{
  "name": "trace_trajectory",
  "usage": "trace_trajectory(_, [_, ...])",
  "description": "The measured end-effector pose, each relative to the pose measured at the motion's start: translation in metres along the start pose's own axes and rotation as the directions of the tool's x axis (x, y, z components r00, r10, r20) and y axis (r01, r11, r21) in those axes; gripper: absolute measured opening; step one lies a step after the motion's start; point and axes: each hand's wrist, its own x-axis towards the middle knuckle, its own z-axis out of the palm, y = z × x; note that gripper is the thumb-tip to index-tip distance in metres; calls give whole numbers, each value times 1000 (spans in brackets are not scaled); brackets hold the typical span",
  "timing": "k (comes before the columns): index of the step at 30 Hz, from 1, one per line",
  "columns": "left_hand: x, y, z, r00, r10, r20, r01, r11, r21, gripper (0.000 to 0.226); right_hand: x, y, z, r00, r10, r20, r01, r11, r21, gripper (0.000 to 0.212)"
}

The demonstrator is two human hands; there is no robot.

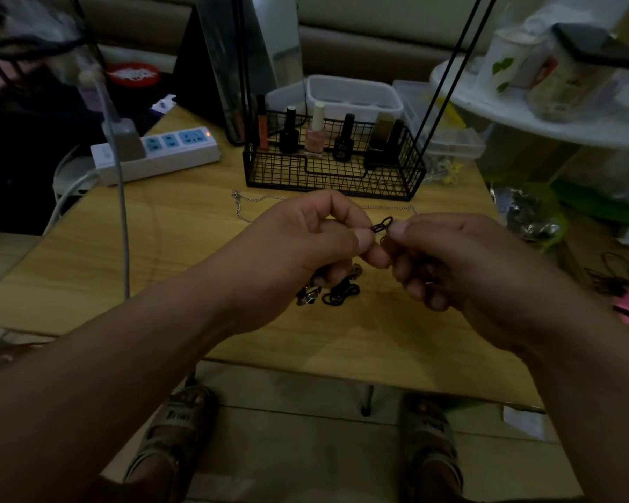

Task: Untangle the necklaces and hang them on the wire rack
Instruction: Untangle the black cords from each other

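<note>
From my end this looks like a lived-in room of a home, not a workplace. I see a small wood-grain desk (182,248) standing on a tiled floor (305,448), with the padded back of a sofa (378,45) close behind it. A white power strip (168,154) with a charger plugged in lies on the desk. The black wire rack (342,179) carries nail polish bottles (315,134), with a white plastic tub (353,92) behind. To the right, a round white side table (505,114) holds household jars (567,85). The person's feet are in open sandals (177,426).
</note>
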Motion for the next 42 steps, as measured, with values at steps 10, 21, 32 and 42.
trace_trajectory(10, [0, -1, 4, 1000, 25, -8, -24, 997, 74, 15, 5, 3, 5, 998, 16, -62, -5, 984, 177, 30])
trace_trajectory(21, [-3, 0, 7, 994, 105, -40, -93, 969, 228, 9, 5, 4, 10, 998, -9, -68, 19, 989, 144, 24])
trace_trajectory(32, [-1, -3, 1, 985, 105, -139, -105, 994, 11, 8, 6, 4, 11, 980, -92, -176, 115, 985, 130, 17])
trace_trajectory(42, [2, -6, 0, 985, 71, -157, -64, 997, 48, 9, 5, 4, 13, 985, -118, -128, 120, 993, 11, 16])
